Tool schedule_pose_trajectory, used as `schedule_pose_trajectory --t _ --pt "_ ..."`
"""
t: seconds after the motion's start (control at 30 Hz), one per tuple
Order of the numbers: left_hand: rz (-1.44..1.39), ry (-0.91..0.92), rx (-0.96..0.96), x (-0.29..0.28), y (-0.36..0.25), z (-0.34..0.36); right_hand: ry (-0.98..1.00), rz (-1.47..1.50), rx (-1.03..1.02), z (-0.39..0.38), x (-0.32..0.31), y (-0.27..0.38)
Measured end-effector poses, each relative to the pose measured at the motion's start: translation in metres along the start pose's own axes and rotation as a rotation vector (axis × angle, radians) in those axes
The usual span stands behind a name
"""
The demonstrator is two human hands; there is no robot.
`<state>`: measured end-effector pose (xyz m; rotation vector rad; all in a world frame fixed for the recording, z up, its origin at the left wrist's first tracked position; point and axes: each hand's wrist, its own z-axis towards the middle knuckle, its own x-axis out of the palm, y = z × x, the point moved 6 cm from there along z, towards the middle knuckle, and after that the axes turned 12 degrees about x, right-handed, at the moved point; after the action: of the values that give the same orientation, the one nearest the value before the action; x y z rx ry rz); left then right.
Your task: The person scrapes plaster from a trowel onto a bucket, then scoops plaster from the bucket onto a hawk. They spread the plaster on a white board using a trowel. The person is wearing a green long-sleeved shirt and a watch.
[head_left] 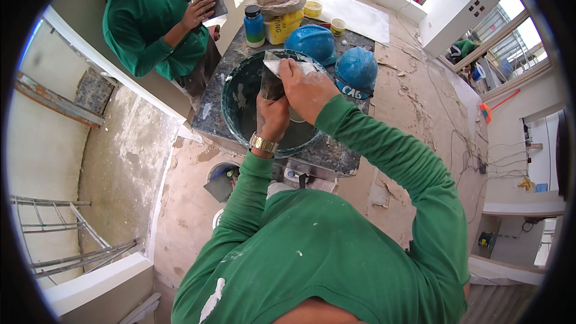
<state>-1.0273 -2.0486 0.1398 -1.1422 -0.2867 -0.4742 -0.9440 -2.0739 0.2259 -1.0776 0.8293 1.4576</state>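
My left hand (270,117), with a metal watch on the wrist, grips a flat metal blade (271,84) held upright over a large dark round tub (237,126). My right hand (309,93) is closed at the top of the blade, on a white-smeared piece whose exact kind I cannot tell. The tub stands on a dark speckled slab (210,120) and looks wet inside; my hands hide part of it.
A co-worker (150,36) at the left holds metal blades. Blue helmets (354,72), a bottle (254,27), a yellow bag (282,27) and small yellow tubs (338,26) sit behind the tub. A metal ladder (90,228) is lower left, cables (483,162) lie right.
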Motion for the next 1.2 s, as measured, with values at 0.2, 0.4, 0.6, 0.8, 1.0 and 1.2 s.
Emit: schedule_pose_trajectory --t 0.2,0.4,0.6,0.8,1.0,1.2 --pt "-0.594 -0.165 -0.36 -0.048 -0.007 0.011 0.104 0.074 -0.033 -0.021 -0.017 -0.015" --pt "-0.748 -0.054 -0.311 -0.016 -0.016 0.013 0.012 -0.002 -0.072 -0.033 -0.009 0.01" --pt "-0.582 -0.17 -0.252 -0.001 -0.005 0.006 0.003 0.049 0.064 -0.007 -0.006 0.0" --pt "-0.643 -0.188 -0.187 -0.003 -0.019 0.016 0.033 0.068 -0.054 -0.021 -0.011 0.013" --pt "-0.644 -0.173 -0.19 0.008 -0.024 0.019 0.041 0.087 0.005 -0.031 -0.014 0.006" --pt "-0.57 -0.207 -0.167 0.002 -0.003 0.006 -0.081 0.134 0.042 -0.029 -0.014 -0.008"
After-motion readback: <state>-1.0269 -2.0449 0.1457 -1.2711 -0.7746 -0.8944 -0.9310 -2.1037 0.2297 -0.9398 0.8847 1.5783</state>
